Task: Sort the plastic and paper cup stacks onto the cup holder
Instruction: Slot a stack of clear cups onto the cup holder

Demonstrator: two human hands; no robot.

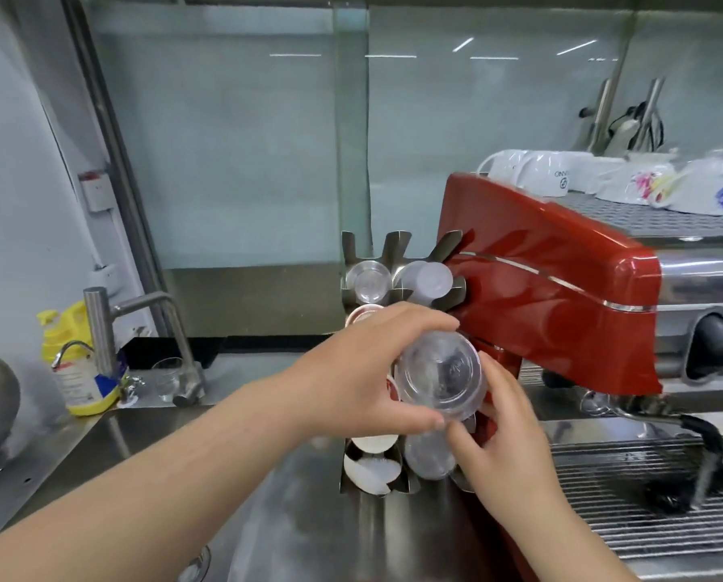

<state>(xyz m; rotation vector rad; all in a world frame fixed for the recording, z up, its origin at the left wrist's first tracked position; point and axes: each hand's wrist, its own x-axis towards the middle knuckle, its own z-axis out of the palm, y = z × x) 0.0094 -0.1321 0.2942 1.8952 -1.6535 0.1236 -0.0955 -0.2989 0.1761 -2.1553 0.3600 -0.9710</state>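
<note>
Sorting appears well advanced: the steel cup holder [353, 283] on the counter [292, 518] already carries clear plastic stacks at rear and paper cups [372, 472] in front. A clear plastic cup stack [439, 375] hangs above mid-row, left hand [364, 375] fingers clamped around it, right hand [506, 430] fingers pinching its lower side.

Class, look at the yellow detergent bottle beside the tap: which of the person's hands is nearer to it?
Left. The left hand grips the clear cup stack on the side facing the yellow detergent bottle. The right hand is beyond the stack, toward the red espresso machine.
</note>
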